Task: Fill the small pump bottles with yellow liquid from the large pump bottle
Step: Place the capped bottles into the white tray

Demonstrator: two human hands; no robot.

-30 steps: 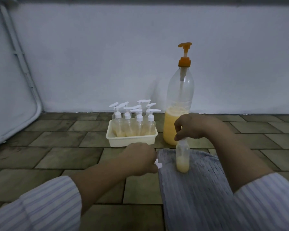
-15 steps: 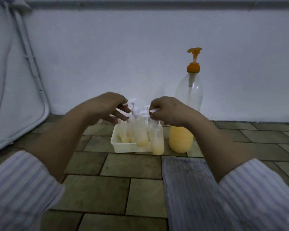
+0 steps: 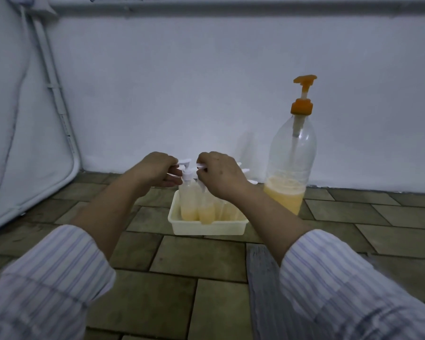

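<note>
A cream tray (image 3: pixel 207 228) on the tiled floor holds several small pump bottles with yellow liquid in their lower parts. My right hand (image 3: pixel 220 176) pinches the white pump top of one small bottle (image 3: pixel 205 210), which stands upright at the tray's front. Just to the left, the curled fingers of my left hand (image 3: pixel 153 174) hold the white pump head of a neighbouring small bottle (image 3: pixel 189 204). To the right, against the wall, stands the large clear pump bottle (image 3: pixel 291 158) with an orange pump and yellow liquid in its bottom third.
A grey striped cloth (image 3: pixel 263 290) lies on the floor in front of the tray, at the right. A white folded frame with padding (image 3: pixel 22 119) leans at the left. The white wall stands close behind the tray and the large bottle.
My right hand lifted the small bottle off the grey cloth and carried it to the tray, where it now stands at the front. My left hand moved up to the pump heads.
</note>
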